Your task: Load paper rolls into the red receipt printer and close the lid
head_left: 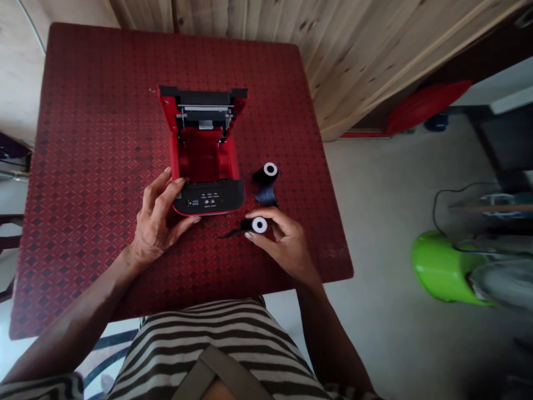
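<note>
A red and black label printer [210, 198] stands on the table with its lid [204, 100] raised and its red inner bay uncovered. My left hand [156, 216] grips the printer's front left corner, fingers on the side and top, thumb along the front edge. Between the thumb and fingers of my right hand [285, 239] is a black ribbon roll [259, 225] with a white core end facing up, just off the printer's front right. A strip of dark film trails left from it. Behind that hand, a second black ribbon roll [266, 174] lies with loose dark film [266, 195] beside it.
The table [95, 139] has a red patterned cover, with its right edge close to my right arm. A wood-panelled wall [266, 22] runs along the back. On the floor at right are a bright green bucket [437, 269] and a dark cable [436, 205].
</note>
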Motion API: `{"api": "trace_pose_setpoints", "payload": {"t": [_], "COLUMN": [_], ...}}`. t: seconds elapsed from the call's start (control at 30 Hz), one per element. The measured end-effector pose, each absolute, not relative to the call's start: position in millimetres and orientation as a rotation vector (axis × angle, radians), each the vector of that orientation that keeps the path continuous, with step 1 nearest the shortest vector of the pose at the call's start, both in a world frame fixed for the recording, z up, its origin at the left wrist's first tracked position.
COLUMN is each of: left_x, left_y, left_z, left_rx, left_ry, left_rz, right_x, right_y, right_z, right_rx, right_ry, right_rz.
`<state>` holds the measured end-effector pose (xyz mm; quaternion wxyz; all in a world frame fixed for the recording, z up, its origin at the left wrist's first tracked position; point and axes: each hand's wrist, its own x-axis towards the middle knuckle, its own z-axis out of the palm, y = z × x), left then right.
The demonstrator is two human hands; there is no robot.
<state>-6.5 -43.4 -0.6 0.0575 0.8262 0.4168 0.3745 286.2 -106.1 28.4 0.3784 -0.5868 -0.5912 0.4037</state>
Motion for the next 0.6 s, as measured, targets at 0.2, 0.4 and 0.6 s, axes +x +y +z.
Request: {"api": "trace_pose_setpoints", "payload": {"t": [0.2, 0.4, 0.6], "left_x": [-7, -7, -6], "left_y": [-41, -41, -40], "left_z": [0, 1, 3], "left_rx": [2.532, 2.517, 2.541], "left_ry": [1.265, 1.213, 1.221], "left_rz": [1.139, 1.162, 1.174], "right_x": [276, 303, 357], "right_y": [-100, -104, -45], "right_z": [8, 54, 32], "right_rx": [-1.492, -1.560, -1.642], "right_ry": [-1.720, -1.702, -1.637], "right_rz": [0.876, 0.752, 0.472]}}
